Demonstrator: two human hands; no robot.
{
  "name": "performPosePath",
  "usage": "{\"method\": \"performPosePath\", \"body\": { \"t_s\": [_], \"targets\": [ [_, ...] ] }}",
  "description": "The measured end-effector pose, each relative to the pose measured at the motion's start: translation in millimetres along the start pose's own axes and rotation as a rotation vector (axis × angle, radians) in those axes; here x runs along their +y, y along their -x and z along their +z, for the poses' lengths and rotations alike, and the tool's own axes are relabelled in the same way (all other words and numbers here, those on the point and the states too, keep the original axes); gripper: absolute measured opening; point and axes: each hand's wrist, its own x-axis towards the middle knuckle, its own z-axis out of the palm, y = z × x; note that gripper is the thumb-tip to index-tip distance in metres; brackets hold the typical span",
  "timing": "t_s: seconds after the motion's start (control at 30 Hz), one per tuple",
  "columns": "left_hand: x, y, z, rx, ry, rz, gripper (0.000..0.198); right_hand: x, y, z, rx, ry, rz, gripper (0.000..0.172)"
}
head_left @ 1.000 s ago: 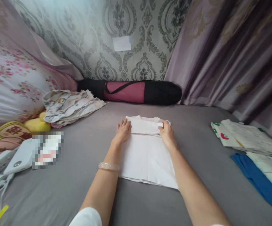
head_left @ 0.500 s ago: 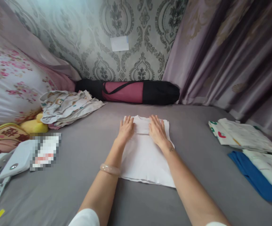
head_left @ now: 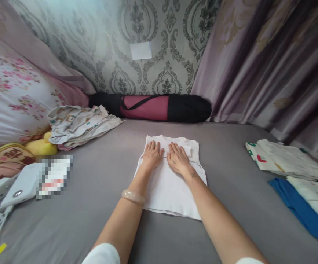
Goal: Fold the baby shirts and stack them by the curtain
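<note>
Both hands (left (head_left: 152,156), right (head_left: 178,158)) lie spread flat on the white shirt (head_left: 172,190).

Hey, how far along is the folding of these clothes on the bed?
Done: folded printed garments and a blue garment lie at the right. In hand: left hand and right hand press flat on the partly folded white shirt. Left: a rumpled printed pile near the pillow looks unfolded.

Bed middle: shirt (head_left: 172,190) flat on the bed (head_left: 106,205) — left hand (head_left: 152,156) and right hand (head_left: 178,158) side by side on its far half.
Far edge: rolled bag (head_left: 153,107), behind the shirt.
Far-left corner: heap of clothes (head_left: 79,123).
Right edge: folded stacks (head_left: 288,161).
</note>
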Motion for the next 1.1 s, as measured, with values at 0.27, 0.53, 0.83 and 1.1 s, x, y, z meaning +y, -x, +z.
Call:
{"method": "performPosePath", "body": {
  "t_s": [0.27, 0.53, 0.83, 1.1],
  "targets": [
    [-13, -2, -7.9, 0.090, 0.164, -0.072, 0.048, 9, 2, -10, -0.092, 0.091, 0.267, 0.062],
    [-46, -11, -24.2, 0.328, 0.460, -0.267, 0.061, -48, -44, -27, -0.153, 0.011, -0.131, 0.059],
    [-41, -15, -16.2, 0.161, 0.517, -0.072, 0.054, -69, -52, -3, -0.237, -0.050, -0.175, 0.068],
    [-33, -4, -14.3, -0.003, 0.231, -0.025, 0.054, -25, -15, -6, -0.132, 0.002, 0.002, 0.066]
  ]
}}
